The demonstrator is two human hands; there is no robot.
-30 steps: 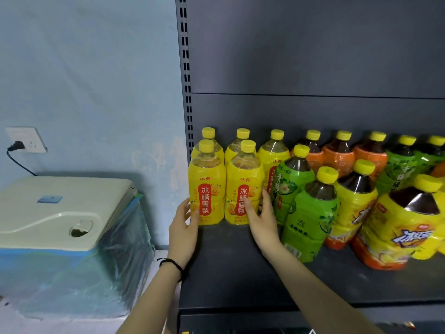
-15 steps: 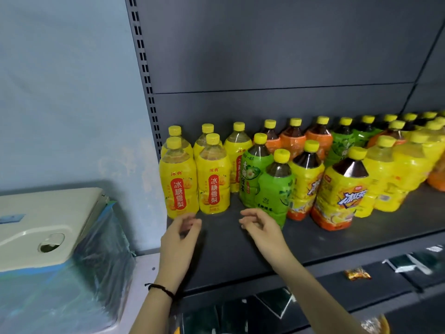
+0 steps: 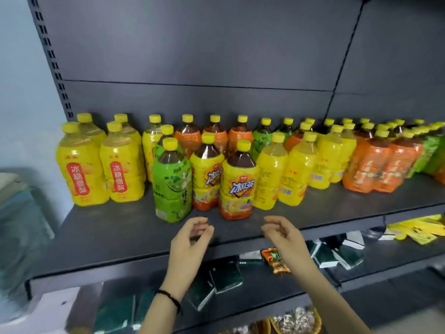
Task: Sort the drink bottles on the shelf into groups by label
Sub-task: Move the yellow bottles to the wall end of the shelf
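**Reach withdrawn, view swung right**

Both hands have come off the two yellow bottles at the left end of the dark, matt metal shelf. The left hand and right hand now hover apart above its front edge, fingers loosely curled, holding nothing. A black band circles the left wrist. Just beyond the fingertips stand a green bottle and two iced-tea bottles, dark liquid showing through their clear plastic shoulders. Every bottle in the front row is waisted, wrapped in a glossy film label and topped with a yellow screw cap. Rear-row labels are largely hidden behind the front row. The orange bottles at the right, and those beyond them, blur together and are cut by the frame edge. On the lower shelf, dark packets are smeared beyond reading. The wrapped box at far left is mostly out of frame.
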